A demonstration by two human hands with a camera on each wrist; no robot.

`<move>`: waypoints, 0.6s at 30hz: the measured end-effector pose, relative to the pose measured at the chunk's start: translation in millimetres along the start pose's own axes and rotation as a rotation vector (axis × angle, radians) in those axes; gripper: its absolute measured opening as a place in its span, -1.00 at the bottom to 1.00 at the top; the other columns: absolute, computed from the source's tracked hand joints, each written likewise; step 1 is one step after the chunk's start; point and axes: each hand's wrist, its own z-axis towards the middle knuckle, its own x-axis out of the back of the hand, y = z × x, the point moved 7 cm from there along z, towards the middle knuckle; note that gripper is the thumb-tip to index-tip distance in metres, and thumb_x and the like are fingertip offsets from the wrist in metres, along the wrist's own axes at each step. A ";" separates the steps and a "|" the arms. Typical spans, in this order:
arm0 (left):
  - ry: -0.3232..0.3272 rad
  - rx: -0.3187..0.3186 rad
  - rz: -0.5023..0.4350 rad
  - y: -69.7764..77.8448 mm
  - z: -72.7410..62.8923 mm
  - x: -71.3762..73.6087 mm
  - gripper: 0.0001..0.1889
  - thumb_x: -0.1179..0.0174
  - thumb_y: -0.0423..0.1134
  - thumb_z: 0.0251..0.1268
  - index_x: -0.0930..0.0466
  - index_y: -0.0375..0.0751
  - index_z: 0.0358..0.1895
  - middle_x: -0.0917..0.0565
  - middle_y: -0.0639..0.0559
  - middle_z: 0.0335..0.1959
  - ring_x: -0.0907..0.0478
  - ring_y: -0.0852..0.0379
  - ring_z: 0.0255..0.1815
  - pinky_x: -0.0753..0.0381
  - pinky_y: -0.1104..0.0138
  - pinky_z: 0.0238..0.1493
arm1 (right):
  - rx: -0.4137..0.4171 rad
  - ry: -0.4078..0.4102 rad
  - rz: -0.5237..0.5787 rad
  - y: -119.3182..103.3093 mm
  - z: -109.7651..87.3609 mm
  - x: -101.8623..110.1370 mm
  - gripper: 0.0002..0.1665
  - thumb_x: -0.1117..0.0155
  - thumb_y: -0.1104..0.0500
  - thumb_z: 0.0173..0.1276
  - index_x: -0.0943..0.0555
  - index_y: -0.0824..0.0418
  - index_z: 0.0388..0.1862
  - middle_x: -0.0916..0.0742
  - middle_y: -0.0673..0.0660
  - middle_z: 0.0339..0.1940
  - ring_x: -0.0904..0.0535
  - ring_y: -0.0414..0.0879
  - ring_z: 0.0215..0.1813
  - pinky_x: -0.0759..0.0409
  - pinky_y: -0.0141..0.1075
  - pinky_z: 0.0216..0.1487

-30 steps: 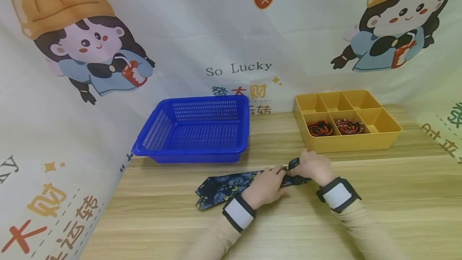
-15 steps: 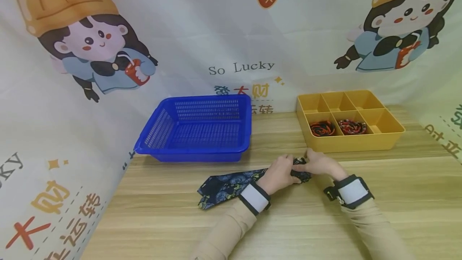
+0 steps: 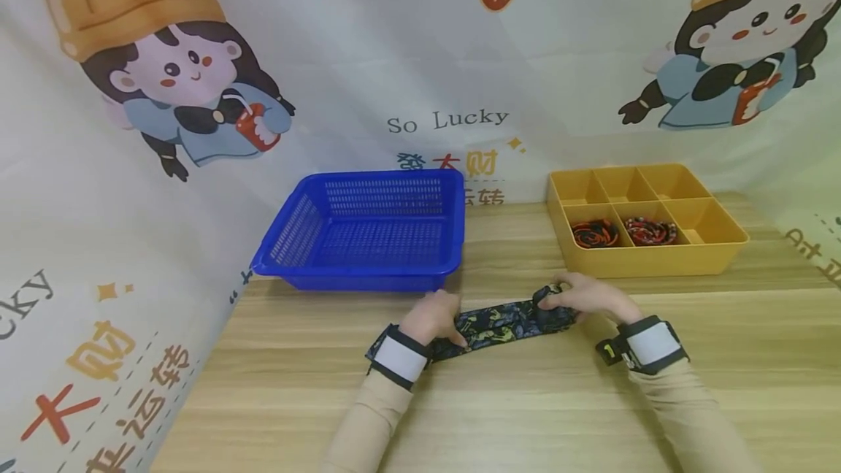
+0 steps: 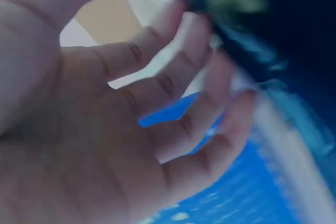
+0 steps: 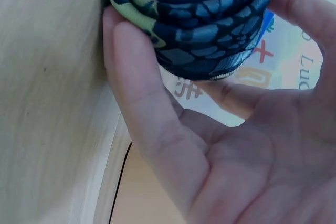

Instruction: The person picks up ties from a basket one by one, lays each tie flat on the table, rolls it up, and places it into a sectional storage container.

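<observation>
A dark blue floral necktie (image 3: 499, 323) lies across the wooden table, its right end wound into a roll. My right hand (image 3: 591, 299) holds that roll; in the right wrist view the rolled necktie (image 5: 210, 35) sits between thumb and fingers, its spiral showing. Farther left, my left hand (image 3: 430, 318) is over the flat part of the tie and hides some of it. In the left wrist view the left hand (image 4: 105, 124) has loosely extended, spread fingers, with the blurred tie (image 4: 299, 40) beyond the fingertips; firm contact is hard to tell.
A blue perforated basket (image 3: 368, 279) stands behind the left hand. At the back right, a yellow divided box (image 3: 657, 261) holds a black-and-orange roll (image 3: 594, 233) and a red patterned roll (image 3: 650, 231) in two front compartments. A printed cloth (image 3: 342, 57) hangs behind.
My left hand has moved from beside the roll leftward along the tie, uncovering its middle. The right hand stays at the rolled end. The head view has shifted slightly.
</observation>
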 end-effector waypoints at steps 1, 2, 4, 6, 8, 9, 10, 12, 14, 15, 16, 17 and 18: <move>-0.001 -0.017 -0.017 -2.6 0.3 -1.1 -0.58 -0.55 -0.06 -0.24 -0.54 -0.18 -0.39 -0.63 0.01 -0.34 -0.56 0.03 -0.23 -0.55 0.26 -0.19 | 0.001 -0.005 0.003 0.9 0.0 0.5 -0.02 -0.25 0.02 0.25 -0.03 0.51 0.43 -0.27 0.57 0.34 -0.55 -0.03 -0.23 -0.65 -0.23 -0.29; -0.005 -0.036 -0.039 -4.8 0.3 -2.3 -0.60 -0.55 -0.08 -0.23 -0.52 -0.17 -0.41 -0.60 0.04 -0.39 -0.53 0.08 -0.29 -0.52 0.30 -0.24 | 0.001 -0.011 0.005 1.7 -0.4 1.0 -0.01 -0.25 0.02 0.25 -0.02 0.50 0.43 -0.28 0.56 0.34 -0.54 -0.05 -0.27 -0.65 -0.24 -0.29; -0.020 -0.061 -0.070 -10.1 -2.2 -3.8 -0.60 -0.55 -0.11 -0.24 -0.50 -0.17 -0.42 -0.55 0.07 -0.44 -0.46 0.13 -0.36 -0.48 0.34 -0.28 | 0.006 -0.022 0.006 3.2 -1.6 1.5 -0.01 -0.24 0.02 0.26 0.00 0.49 0.44 -0.31 0.54 0.33 -0.49 -0.11 -0.38 -0.64 -0.25 -0.30; -0.035 -0.046 -0.076 -17.8 -6.2 -3.9 -0.60 -0.57 -0.14 -0.27 -0.50 -0.16 -0.42 -0.53 0.07 -0.44 -0.42 0.14 -0.37 -0.47 0.35 -0.27 | 0.009 -0.026 0.004 4.8 -3.0 2.7 -0.01 -0.23 0.02 0.27 0.02 0.50 0.45 -0.37 0.51 0.32 -0.42 -0.17 -0.48 -0.62 -0.27 -0.33; -0.048 -0.001 -0.057 -26.9 -11.2 -2.7 -0.59 -0.58 -0.16 -0.30 -0.51 -0.17 -0.42 -0.54 0.05 -0.42 -0.43 0.13 -0.35 -0.50 0.32 -0.24 | 0.007 -0.023 0.012 6.4 -4.3 4.4 -0.01 -0.23 0.04 0.27 0.01 0.52 0.44 -0.44 0.48 0.27 -0.37 -0.19 -0.52 -0.61 -0.27 -0.35; -0.051 0.025 -0.043 -31.6 -13.6 -1.8 -0.59 -0.58 -0.16 -0.31 -0.52 -0.17 -0.43 -0.55 0.04 -0.42 -0.45 0.12 -0.35 -0.51 0.32 -0.23 | 0.004 -0.021 0.012 7.0 -5.1 5.4 -0.01 -0.23 0.04 0.26 0.00 0.53 0.43 -0.46 0.47 0.24 -0.36 -0.19 -0.51 -0.60 -0.27 -0.36; -0.053 0.051 -0.034 -36.1 -15.5 -1.1 -0.60 -0.58 -0.16 -0.31 -0.52 -0.17 -0.44 -0.56 0.03 -0.41 -0.45 0.12 -0.34 -0.52 0.31 -0.24 | 0.001 -0.016 0.008 7.0 -5.9 6.5 -0.03 -0.24 0.05 0.24 -0.03 0.54 0.42 -0.47 0.46 0.22 -0.38 -0.18 -0.48 -0.60 -0.27 -0.37; -0.050 0.084 -0.034 -42.6 -18.3 0.5 -0.62 -0.58 -0.18 -0.30 -0.53 -0.18 -0.44 -0.56 0.03 -0.41 -0.45 0.12 -0.34 -0.52 0.31 -0.25 | -0.010 0.001 -0.027 5.6 -7.5 8.7 -0.06 -0.24 0.07 0.20 -0.10 0.56 0.38 -0.49 0.46 0.17 -0.45 -0.12 -0.38 -0.60 -0.25 -0.38; -0.052 0.090 -0.037 -45.1 -19.3 0.9 -0.63 -0.56 -0.17 -0.27 -0.53 -0.18 -0.44 -0.56 0.03 -0.41 -0.44 0.14 -0.36 -0.52 0.32 -0.27 | -0.019 0.035 -0.129 1.5 -9.1 10.7 -0.12 -0.25 0.06 0.14 -0.22 0.58 0.30 -0.50 0.45 0.10 -0.49 -0.03 -0.27 -0.58 -0.24 -0.36; -0.051 0.093 -0.036 -45.5 -19.3 1.1 -0.63 -0.56 -0.16 -0.26 -0.54 -0.19 -0.44 -0.57 0.02 -0.41 -0.45 0.13 -0.36 -0.52 0.32 -0.28 | -0.034 0.058 -0.184 -0.9 -9.5 10.7 -0.14 -0.26 0.05 0.11 -0.27 0.59 0.25 -0.52 0.43 0.05 -0.50 0.00 -0.24 -0.56 -0.24 -0.36; -0.050 0.098 -0.028 -44.8 -19.4 1.5 -0.64 -0.56 -0.16 -0.25 -0.55 -0.18 -0.43 -0.58 0.02 -0.40 -0.47 0.13 -0.34 -0.53 0.31 -0.27 | -0.053 0.083 -0.242 -3.5 -9.5 10.3 -0.17 -0.28 0.03 0.08 -0.33 0.59 0.18 -0.56 0.42 -0.02 -0.51 0.02 -0.23 -0.54 -0.23 -0.37; -0.046 0.104 -0.012 -43.2 -19.4 2.3 -0.64 -0.56 -0.16 -0.26 -0.58 -0.19 -0.41 -0.60 0.01 -0.36 -0.50 0.11 -0.31 -0.55 0.30 -0.23 | -0.074 0.109 -0.305 -6.4 -9.5 9.3 -0.18 -0.31 0.01 0.08 -0.37 0.59 0.14 -0.60 0.39 -0.08 -0.51 0.04 -0.23 -0.52 -0.23 -0.37; -0.037 0.114 0.015 -40.7 -19.2 3.3 -0.64 -0.57 -0.15 -0.28 -0.61 -0.19 -0.39 -0.63 -0.01 -0.33 -0.54 0.09 -0.27 -0.57 0.27 -0.21 | -0.097 0.137 -0.360 -9.4 -9.1 7.9 -0.23 -0.34 -0.02 0.06 -0.43 0.55 0.06 -0.62 0.35 -0.16 -0.51 0.04 -0.26 -0.50 -0.22 -0.38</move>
